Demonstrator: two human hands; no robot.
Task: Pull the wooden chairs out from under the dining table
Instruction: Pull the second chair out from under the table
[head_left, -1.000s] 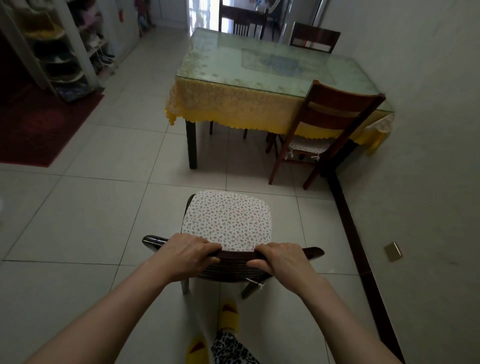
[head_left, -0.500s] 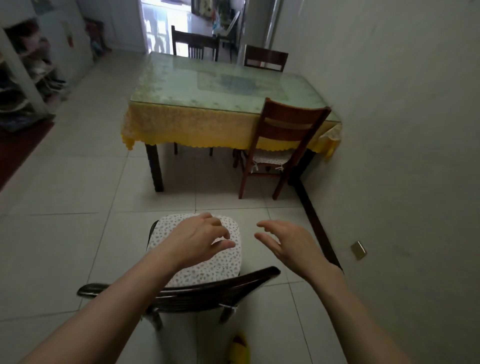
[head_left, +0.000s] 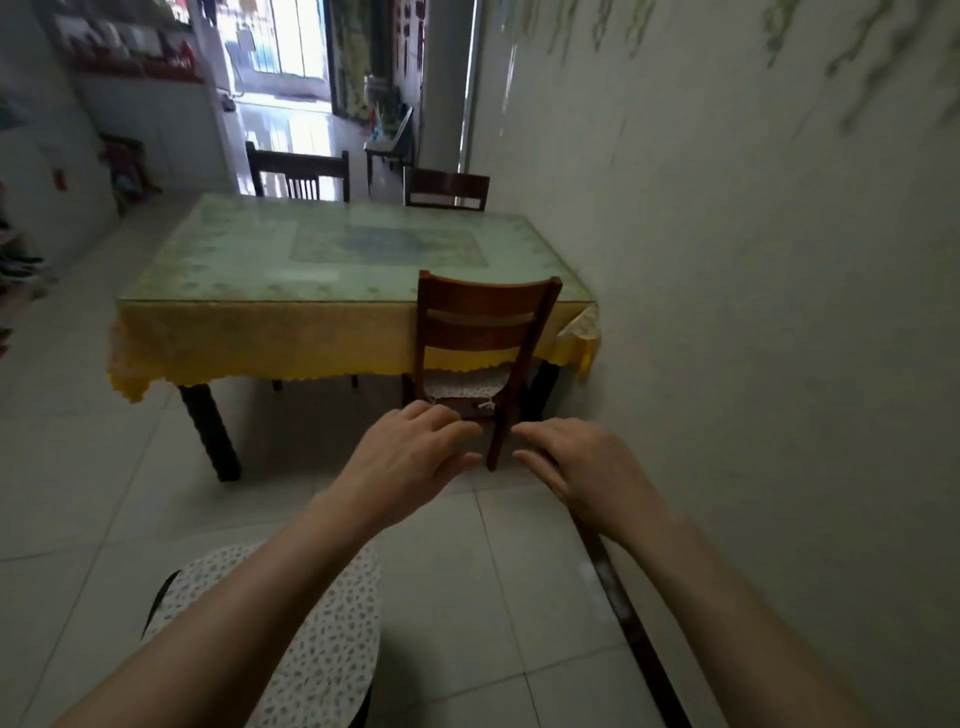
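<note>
Straight ahead of your hands, both empty with fingers loosely spread, the chair (head_left: 480, 332) stands tucked under the tabletop (head_left: 249, 270) beside the wall, its back facing you, your right hand (head_left: 582, 470) slightly nearer than your left hand (head_left: 410, 460).

Single head-worn view, wide-angle, looking forward and down toward the table (head_left: 332, 249) from its near short end. Table sits mid-frame, well apart from the camera; wall (head_left: 753, 312) runs along its right side. Both forearms enter from the bottom edge, nearest the lens. Bright doorway (head_left: 291, 57) lies beyond the table's far end. No second view.
</note>
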